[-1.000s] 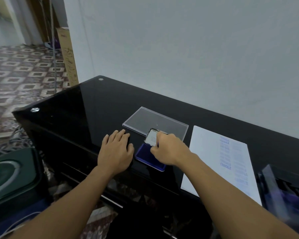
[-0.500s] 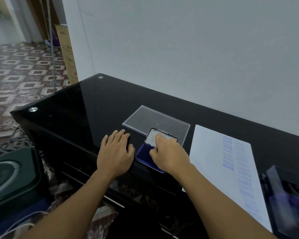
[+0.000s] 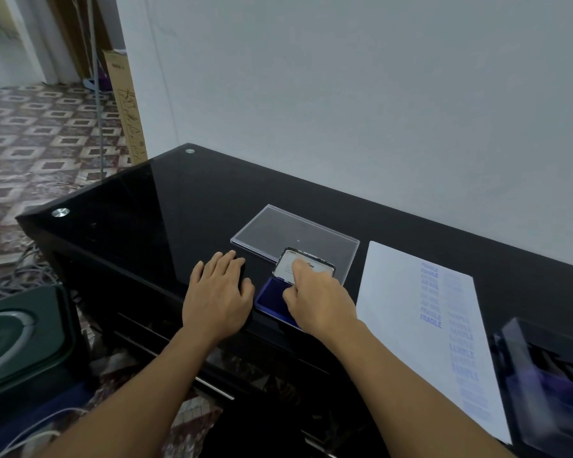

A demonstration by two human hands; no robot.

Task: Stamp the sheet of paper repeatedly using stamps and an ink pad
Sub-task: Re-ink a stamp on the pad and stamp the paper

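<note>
A blue ink pad (image 3: 269,294) lies open near the front edge of the black glass table (image 3: 166,209). Its hinged lid (image 3: 288,264) stands tilted, its white labelled face towards me. My right hand (image 3: 314,297) holds that lid, index finger on the face and thumb at its near edge. Just left of the pad, my left hand (image 3: 217,292) rests flat on the glass with straight fingers. To the right lies the white sheet of paper (image 3: 394,312), carrying columns of blue stamp prints. No stamp is in either hand.
A clear plastic cover (image 3: 278,233) lies flat behind the ink pad. At the far right edge stands a dark box (image 3: 549,375) with blurred contents. The wall runs close behind the table. A dark green object (image 3: 17,338) and cables sit on the floor at left.
The ink pad lid has tipped under my right hand and shows more of its labelled face. My left hand has stayed flat in place.
</note>
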